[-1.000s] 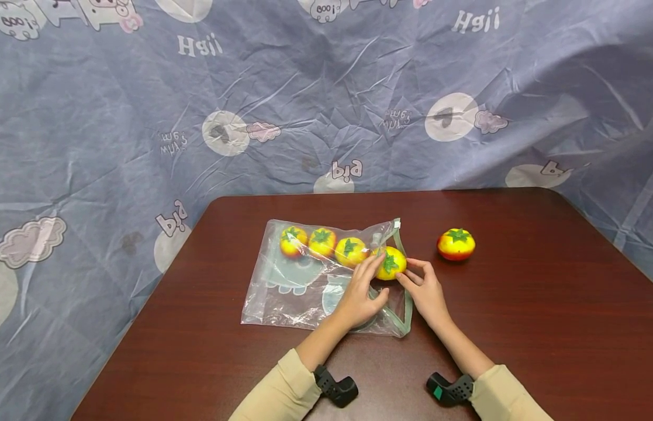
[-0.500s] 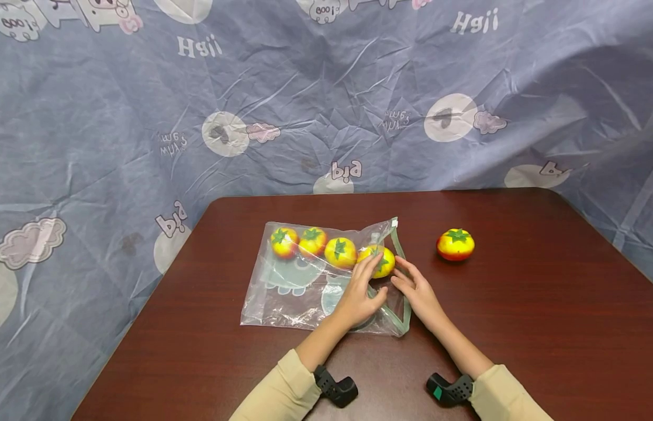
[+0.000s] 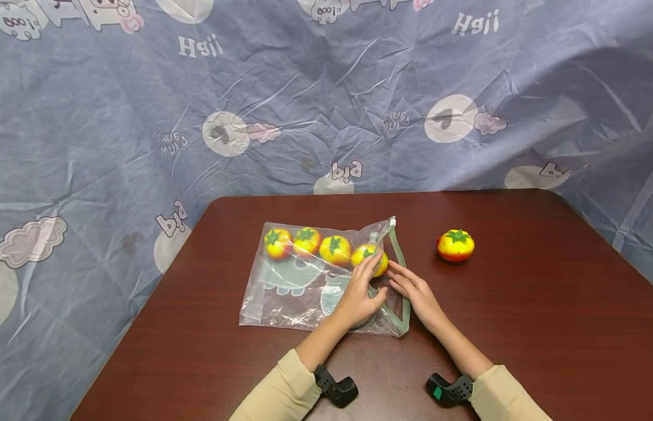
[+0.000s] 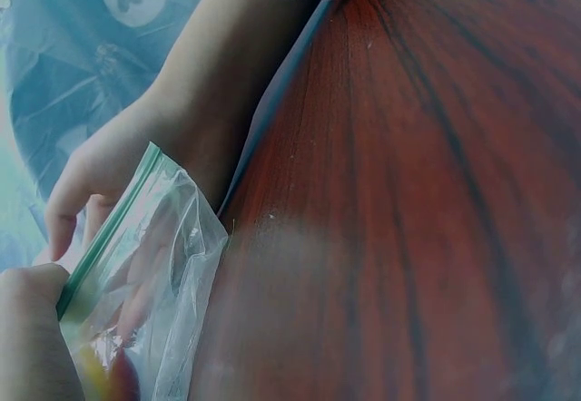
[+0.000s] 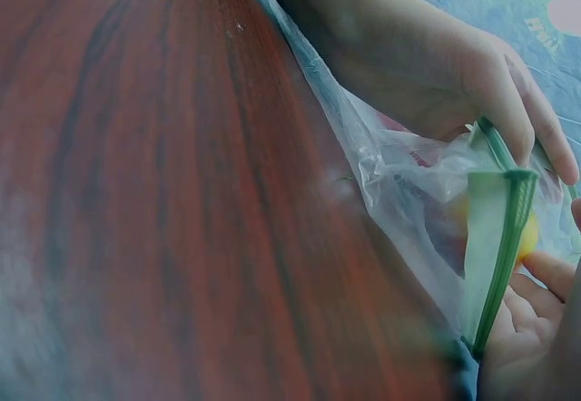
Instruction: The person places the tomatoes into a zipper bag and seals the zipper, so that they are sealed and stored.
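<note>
A clear zip bag (image 3: 284,304) with a green-edged mouth lies flat, its mouth to the right. My left hand (image 3: 358,295) reaches over the mouth and pinches the upper lip, lifting it; the left thumb (image 4: 32,328) shows beside the green edge. Just inside the mouth is a red-and-yellow tomato (image 3: 360,252) with a green star-shaped top, partly hidden by the left fingers. My right hand (image 3: 418,295) extends its fingers into the mouth, fingertips at that tomato's right side. Three similar tomatoes (image 3: 335,250) lie in a row deeper in the bag.
Another red-and-yellow tomato (image 3: 455,245) sits on the dark brown table (image 3: 531,327), to the right of the bag. A patterned grey-blue cloth (image 3: 326,105) hangs behind the table. Each wrist wears a black camera mount (image 3: 337,389).
My right fingers have pushed the tomato at the mouth leftward into the bag, and the row inside has shifted left. The left hand has stayed in place at the bag's lip.
</note>
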A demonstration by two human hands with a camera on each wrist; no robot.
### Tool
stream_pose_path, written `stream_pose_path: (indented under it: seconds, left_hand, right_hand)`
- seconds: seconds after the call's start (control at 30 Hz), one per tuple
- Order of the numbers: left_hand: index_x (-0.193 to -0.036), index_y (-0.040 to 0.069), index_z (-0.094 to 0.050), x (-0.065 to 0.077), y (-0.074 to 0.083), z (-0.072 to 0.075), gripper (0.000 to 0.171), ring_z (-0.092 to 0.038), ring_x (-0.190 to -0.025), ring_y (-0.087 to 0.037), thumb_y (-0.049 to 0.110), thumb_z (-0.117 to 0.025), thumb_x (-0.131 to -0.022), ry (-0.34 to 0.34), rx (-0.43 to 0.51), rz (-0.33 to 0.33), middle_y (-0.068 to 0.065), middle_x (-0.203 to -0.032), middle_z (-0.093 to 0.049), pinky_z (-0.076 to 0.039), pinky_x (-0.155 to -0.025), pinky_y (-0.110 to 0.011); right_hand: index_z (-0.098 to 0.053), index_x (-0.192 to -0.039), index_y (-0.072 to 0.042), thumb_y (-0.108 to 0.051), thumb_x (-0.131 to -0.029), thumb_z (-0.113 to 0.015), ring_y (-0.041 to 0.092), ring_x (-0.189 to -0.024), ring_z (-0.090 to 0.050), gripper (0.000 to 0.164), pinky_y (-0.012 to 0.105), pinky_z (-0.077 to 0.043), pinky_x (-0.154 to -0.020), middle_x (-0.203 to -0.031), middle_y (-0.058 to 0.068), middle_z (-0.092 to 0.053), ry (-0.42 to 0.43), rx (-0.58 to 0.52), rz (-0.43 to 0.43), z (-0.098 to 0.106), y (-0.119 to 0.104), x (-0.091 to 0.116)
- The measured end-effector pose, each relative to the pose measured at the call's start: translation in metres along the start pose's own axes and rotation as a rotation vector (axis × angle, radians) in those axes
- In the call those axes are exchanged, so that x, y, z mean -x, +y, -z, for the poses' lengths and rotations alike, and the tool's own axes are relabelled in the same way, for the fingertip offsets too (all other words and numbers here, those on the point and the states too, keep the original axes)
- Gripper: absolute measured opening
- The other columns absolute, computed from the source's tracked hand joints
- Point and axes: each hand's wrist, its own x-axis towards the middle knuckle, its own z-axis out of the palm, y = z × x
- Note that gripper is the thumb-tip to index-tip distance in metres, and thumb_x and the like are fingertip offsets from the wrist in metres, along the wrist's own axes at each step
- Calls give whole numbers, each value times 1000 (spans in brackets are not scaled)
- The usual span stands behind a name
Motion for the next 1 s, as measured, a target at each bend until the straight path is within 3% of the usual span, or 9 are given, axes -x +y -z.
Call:
stream_pose_path:
  seconds: [0.3, 0.67, 0.9, 1.0]
  left_hand:
    - [-142, 14, -28, 0, 1, 1, 70, -34, -130, -26, 16, -57, -79, -33, 3, 27, -10, -140, -37, -34, -105, -43]
    - [-142, 10, -29, -1, 0, 0, 69, -34, -130, -25, 16, -57, -79, -56, 3, 27, -10, -139, -37, -33, -106, -40]
    - [-142, 13, -29, -1, -1, -3, 70, -35, -129, -22, 16, -56, -78, -68, -14, 57, -8, -140, -37, -34, -105, -38]
    - [-141, 10, -30, -2, -1, -4, 68, -37, -127, -21, 16, -56, -78, -64, -37, 55, -7, -138, -38, -35, -104, -37]
  right_hand:
    - [-31, -137, 7, -24, -98, -34, -1, -118, -46, 50, 14, -41, -91, -142, 26, -32, -55, 1, 35, 1, 4, 1]
    - [-35, -136, 6, -25, -98, -36, 32, -127, -36, 49, 18, -41, -94, -140, 23, -37, -59, 83, 16, 0, 4, -1]
    - [-51, -128, -4, -26, -96, -41, 21, -118, -50, 40, 15, -42, -90, -129, 13, -54, -8, 321, -2, -3, 3, 1]
    - [-55, -124, -4, -23, -96, -42, 23, -112, -54, 36, 16, -45, -87, -124, 14, -58, 17, 334, 28, -5, 3, 1]
